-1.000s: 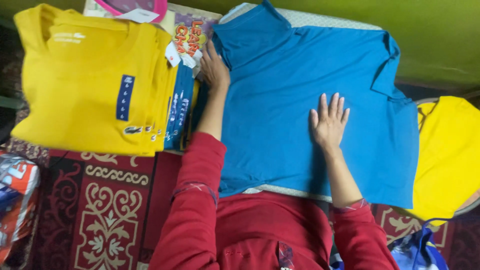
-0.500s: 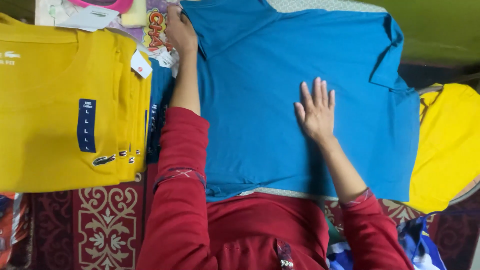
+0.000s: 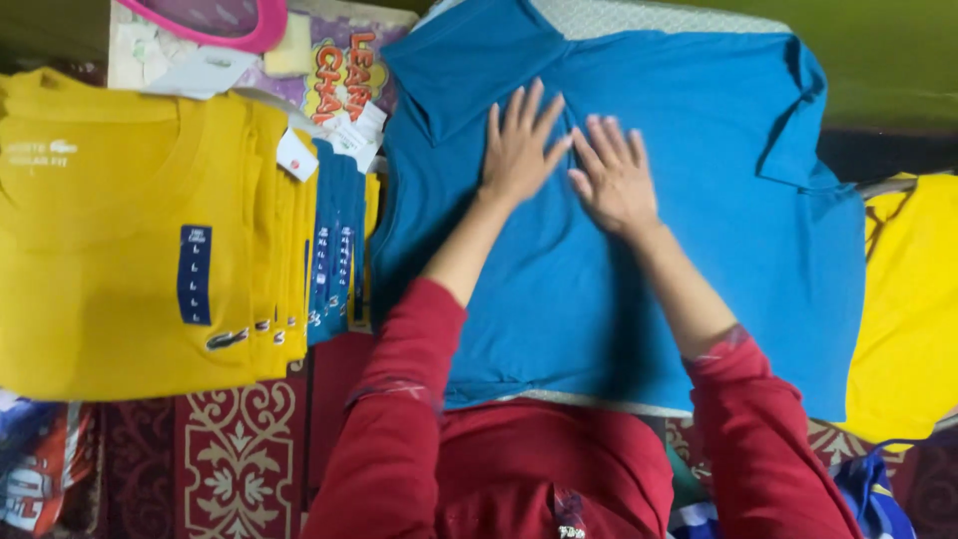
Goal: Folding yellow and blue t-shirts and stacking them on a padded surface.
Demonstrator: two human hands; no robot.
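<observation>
Blue cotton fills the middle of the view: a blue shirt (image 3: 639, 230) lies spread flat, collar end away from the person, one short sleeve folded at its far right corner. Both hands rest on its upper middle, palms down and fingers fanned wide, gripping nothing. The left hand (image 3: 519, 150) lies just left of the shirt's centre line, and the right hand (image 3: 614, 180) lies just beside it, their fingertips almost touching. Red sleeves (image 3: 399, 419) run back from both wrists toward the bottom edge.

Left of the shirt sits a stack of folded yellow shirts (image 3: 130, 230), neatly squared, each with a dark size strip on the front. A few folded blue shirts (image 3: 334, 250) stand between that stack and the spread shirt, with white paper tags (image 3: 297, 155) sticking out at their top edge. Beyond the stacks lies a printed board (image 3: 339, 70) with bright lettering, and on it a pink-rimmed object (image 3: 215, 20) that the frame cuts off. At the far right, loose yellow fabric (image 3: 908, 309) lies partly under the blue shirt's edge. A dark red patterned carpet (image 3: 239, 459) shows below the yellow stack.
</observation>
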